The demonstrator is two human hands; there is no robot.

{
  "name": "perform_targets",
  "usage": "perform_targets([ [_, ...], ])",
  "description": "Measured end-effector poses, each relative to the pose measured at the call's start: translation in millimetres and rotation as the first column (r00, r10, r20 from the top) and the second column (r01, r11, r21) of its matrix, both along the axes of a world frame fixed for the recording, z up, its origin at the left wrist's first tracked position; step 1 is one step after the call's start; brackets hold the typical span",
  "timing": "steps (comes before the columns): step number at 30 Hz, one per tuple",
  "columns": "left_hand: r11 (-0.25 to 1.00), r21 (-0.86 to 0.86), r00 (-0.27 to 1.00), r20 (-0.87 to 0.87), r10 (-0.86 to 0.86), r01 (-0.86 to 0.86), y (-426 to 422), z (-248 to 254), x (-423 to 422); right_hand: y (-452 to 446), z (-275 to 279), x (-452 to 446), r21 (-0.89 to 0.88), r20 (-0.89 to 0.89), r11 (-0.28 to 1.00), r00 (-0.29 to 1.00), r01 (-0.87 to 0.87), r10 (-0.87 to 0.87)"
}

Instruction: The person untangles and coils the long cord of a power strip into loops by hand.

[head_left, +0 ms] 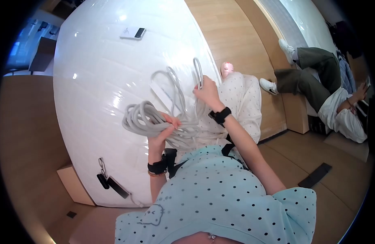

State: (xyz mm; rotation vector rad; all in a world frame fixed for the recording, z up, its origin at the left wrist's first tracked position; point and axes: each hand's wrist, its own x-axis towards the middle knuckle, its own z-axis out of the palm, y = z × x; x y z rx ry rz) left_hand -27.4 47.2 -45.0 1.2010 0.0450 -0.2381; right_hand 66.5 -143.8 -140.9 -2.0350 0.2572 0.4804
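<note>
My left hand [165,129] is clamped round a bunched coil of grey cable [146,130], thumb on one side and fingers on the other. The fat loops bulge out past the outer side of that hand, and more strands come out on the inner side, over my lap. My right hand [208,92] is closed on another part of the same cable: a narrow doubled loop stands up beyond my fingers, and strands hang below them towards the bunch. Between my two hands, looser loops arch over the plastic-covered mattress [98,85], beside a white bar [160,95] lying on it. My right hand is near the mattress's right edge, where my legs [242,105] are; the left is further in from that edge. A pair of glasses [101,164] lies towards the mattress's near left corner.
</note>
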Motion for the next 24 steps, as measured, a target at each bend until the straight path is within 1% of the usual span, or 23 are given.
perform_targets([
  [1,1.0,-0.013,0.999,-0.039,0.023,-0.024,0.6,-1.2,0.7,-9.1,-0.4,-2.3,0.276,-0.014,0.957,0.996,0.087,-0.087],
  [2,0.999,0.019,0.997,-0.071,0.038,-0.037,0.2,-1.4,1.7,-17.0,0.5,-3.5,0.529,-0.05,0.832,0.985,0.168,-0.166],
  [3,0.997,0.052,0.993,-0.101,0.055,-0.049,-0.4,-0.8,2.8,-22.4,8.1,-7.2,0.626,-0.056,0.764,0.986,0.156,-0.156],
  [4,0.994,0.086,0.989,-0.129,0.073,-0.062,-1.2,0.2,4.6,-22.8,15.4,-9.1,0.659,-0.005,0.746,0.992,0.097,-0.124],
  [5,0.986,0.161,0.992,-0.112,0.063,-0.045,-2.9,2.5,7.5,-21.6,23.4,-10.7,0.69,0.046,0.723,0.994,0.037,-0.095],
  [6,0.983,0.174,0.99,-0.121,0.072,-0.05,-6.4,2.4,8.7,-19.6,30.2,-13.2,0.717,0.097,0.697,0.993,-0.024,-0.066],
  [8,0.977,0.203,0.986,-0.139,0.091,-0.061,-11.7,2.4,11.1,-6.5,39.7,-20.3,0.619,0.229,0.765,0.973,-0.179,0.042],
  [9,0.989,0.119,0.986,-0.135,0.098,-0.082,-9.3,-6.4,12.1,0.4,45.4,-24.4,0.56,0.29,0.789,0.952,-0.252,0.098],
  [12,0.991,-0.05,0.977,-0.183,0.112,-0.123,-13.0,-6.3,13.1,12.1,81.2,-36.9,0.392,0.358,0.835,0.9,-0.385,0.247],
  [13,0.994,0.008,0.976,-0.186,0.11,-0.111,-15.1,-1.6,13.3,14.8,87.4,-41.8,0.528,0.323,0.762,0.919,-0.375,0.228],
  [16,0.984,0.098,0.978,-0.13,0.163,-0.151,-18.4,-1.2,11.5,8.8,90.6,-44.2,0.33,0.333,0.789,0.846,-0.518,0.417],
  [19,0.979,0.118,0.984,-0.047,0.172,-0.165,-23.3,-2.2,9.1,10.0,94.3,-45.8,0.095,0.372,0.812,0.778,-0.575,0.507],
  [22,0.981,0.153,0.992,-0.035,0.125,-0.118,-24.5,-5.5,5.9,14.1,102.3,-47.8,-0.039,0.218,0.816,0.792,-0.577,0.571],
  [24,0.98,0.192,0.999,-0.007,0.047,-0.045,-24.2,-7.5,6.1,13.1,93.4,-50.4,-0.018,0.32,0.832,0.785,-0.555,0.531],
])
